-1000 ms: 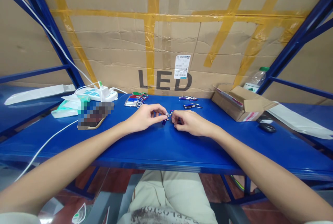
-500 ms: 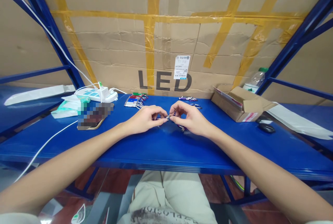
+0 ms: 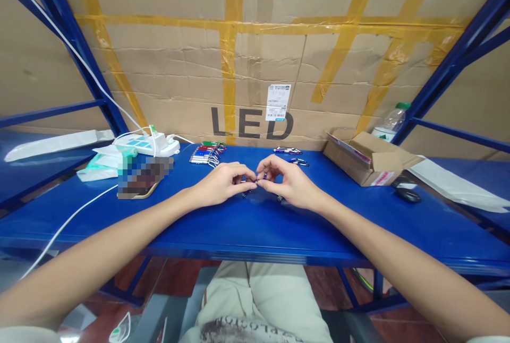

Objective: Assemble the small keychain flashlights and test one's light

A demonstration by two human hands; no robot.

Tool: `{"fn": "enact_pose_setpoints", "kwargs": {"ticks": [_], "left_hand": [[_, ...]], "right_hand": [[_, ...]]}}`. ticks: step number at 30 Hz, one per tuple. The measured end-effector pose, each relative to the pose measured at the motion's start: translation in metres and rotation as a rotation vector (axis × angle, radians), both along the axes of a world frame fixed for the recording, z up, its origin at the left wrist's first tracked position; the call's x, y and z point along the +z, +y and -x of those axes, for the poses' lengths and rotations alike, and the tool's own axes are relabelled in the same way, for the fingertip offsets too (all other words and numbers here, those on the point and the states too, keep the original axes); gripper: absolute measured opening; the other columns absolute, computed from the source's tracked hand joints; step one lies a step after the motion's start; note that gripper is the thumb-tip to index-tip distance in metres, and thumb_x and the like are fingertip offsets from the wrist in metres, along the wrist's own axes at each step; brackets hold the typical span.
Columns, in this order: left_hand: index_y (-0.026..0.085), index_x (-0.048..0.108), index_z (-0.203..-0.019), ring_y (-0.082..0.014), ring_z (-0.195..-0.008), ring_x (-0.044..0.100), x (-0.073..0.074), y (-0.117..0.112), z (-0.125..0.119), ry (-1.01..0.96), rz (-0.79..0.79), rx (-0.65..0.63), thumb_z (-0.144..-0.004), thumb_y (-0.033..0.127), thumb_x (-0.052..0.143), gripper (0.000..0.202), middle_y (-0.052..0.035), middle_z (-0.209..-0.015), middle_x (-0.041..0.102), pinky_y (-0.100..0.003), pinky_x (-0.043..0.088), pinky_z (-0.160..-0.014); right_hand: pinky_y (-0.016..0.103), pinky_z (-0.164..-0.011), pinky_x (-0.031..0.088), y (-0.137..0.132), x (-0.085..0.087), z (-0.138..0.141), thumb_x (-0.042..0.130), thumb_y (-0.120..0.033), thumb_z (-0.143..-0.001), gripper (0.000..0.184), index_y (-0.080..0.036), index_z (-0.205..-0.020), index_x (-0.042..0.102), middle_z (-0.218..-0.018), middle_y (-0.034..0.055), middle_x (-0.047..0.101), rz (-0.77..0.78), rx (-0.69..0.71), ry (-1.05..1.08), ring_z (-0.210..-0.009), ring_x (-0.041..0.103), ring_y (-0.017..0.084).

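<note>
My left hand [image 3: 226, 183] and my right hand [image 3: 290, 183] meet above the middle of the blue table [image 3: 239, 231]. Thumb and forefinger of each are pinched together, tips touching or nearly so around a tiny dark piece too small to name. Blue and metallic bits show just under the left fingertips, and a small metal bit shows below the right palm; the hands hide most of them. Behind my left hand lies a row of several slim metal pieces with clips [image 3: 205, 154] in green, red, blue and silver. Two groups of similar dark blue pieces [image 3: 287, 151] lie behind my right hand.
At left are a phone [image 3: 145, 181], a tissue pack [image 3: 107, 165] and a white power strip [image 3: 149, 144] with cables. An open cardboard box [image 3: 358, 160], a black mouse [image 3: 408, 195] and a plastic bottle [image 3: 392, 122] stand right. A large cardboard sheet [image 3: 179, 77] closes the back.
The right fingers have shifted slightly left and up against the left fingertips. The small piece between them shows less than before, while more blue shows under the left fingers.
</note>
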State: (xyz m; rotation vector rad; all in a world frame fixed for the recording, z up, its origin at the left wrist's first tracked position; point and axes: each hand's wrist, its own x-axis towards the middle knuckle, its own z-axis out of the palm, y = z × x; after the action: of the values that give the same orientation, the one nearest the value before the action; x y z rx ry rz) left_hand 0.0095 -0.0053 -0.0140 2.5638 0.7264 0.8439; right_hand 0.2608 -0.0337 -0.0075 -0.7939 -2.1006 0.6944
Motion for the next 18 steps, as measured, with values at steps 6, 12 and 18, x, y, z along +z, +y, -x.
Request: {"fn": "enact_pose_setpoints", "kwargs": {"ticks": [6,12,18], "left_hand": [[0.018,0.079,-0.113,-0.0170,-0.080,0.061,0.0014,-0.0012,0.0001,-0.001,-0.003,-0.001,-0.105,0.042,0.068,0.027,-0.0049,-0.094,0.075,-0.029,0.045,-0.074],[0.019,0.079,-0.112,-0.0170,-0.080,0.062,0.0001,0.0006,0.0009,0.008,-0.011,0.017,-0.104,0.041,0.070,0.025,-0.0048,-0.096,0.076,-0.028,0.046,-0.075],[0.020,0.080,-0.110,-0.0165,-0.077,0.062,0.0003,0.0006,0.0002,-0.004,-0.021,0.040,-0.103,0.043,0.071,0.026,-0.0040,-0.094,0.076,-0.028,0.046,-0.074]], "right_hand": [[0.032,-0.081,0.052,0.0007,0.0003,-0.0005,0.074,-0.030,-0.097,0.018,-0.022,-0.110,0.065,-0.102,0.0031,0.074,-0.042,-0.048,-0.026,-0.085,0.064,0.017],[0.031,-0.080,0.051,0.0027,0.0001,-0.0022,0.073,-0.030,-0.099,0.013,-0.022,-0.109,0.068,-0.103,0.0028,0.075,-0.078,-0.023,-0.060,-0.086,0.065,0.017],[0.032,-0.083,0.051,0.0013,0.0019,-0.0026,0.069,-0.027,-0.103,0.008,-0.022,-0.109,0.069,-0.105,0.0037,0.075,-0.189,-0.040,-0.144,-0.090,0.066,0.019]]}}
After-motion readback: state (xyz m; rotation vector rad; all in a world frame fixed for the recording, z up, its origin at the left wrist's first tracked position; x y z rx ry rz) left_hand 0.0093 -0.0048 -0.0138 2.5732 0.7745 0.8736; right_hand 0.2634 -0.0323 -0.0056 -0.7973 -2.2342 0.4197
